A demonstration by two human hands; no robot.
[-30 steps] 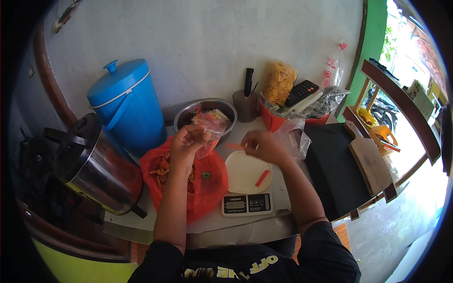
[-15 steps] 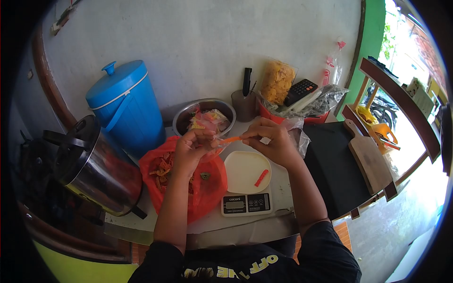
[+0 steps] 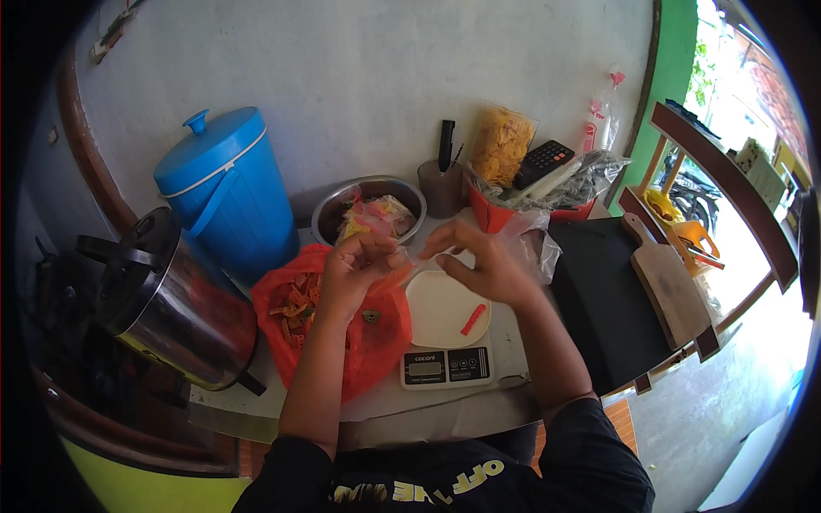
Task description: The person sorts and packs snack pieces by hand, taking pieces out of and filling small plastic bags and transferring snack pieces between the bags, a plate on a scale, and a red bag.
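Observation:
My left hand [image 3: 359, 267] is closed on a small clear plastic bag [image 3: 412, 256], held over the gap between the red bag and the scale. Something orange shows faintly through the plastic below my fingers. My right hand [image 3: 481, 261] is just to the right of it, thumb and fingers apart with nothing between them. Beneath my hands, a cream square plate [image 3: 436, 308] rests on a kitchen scale [image 3: 446, 368]. One red crinkled snack stick [image 3: 472, 319] lies on the plate. Left of the scale, an open red plastic bag [image 3: 376, 359] contains colourful snack pieces [image 3: 299, 308].
Behind my hands are a steel bowl [image 3: 325, 205] of packets, a brown cup [image 3: 440, 192] with a knife, and a red basket [image 3: 489, 214] holding chips and a calculator. A blue container [image 3: 235, 205] and steel pot [image 3: 192, 316] stand left; a wooden board [image 3: 671, 286] lies right.
The orange stick has left my right fingertips, and those fingers have spread apart. My left hand stays on the clear bag in about the same place.

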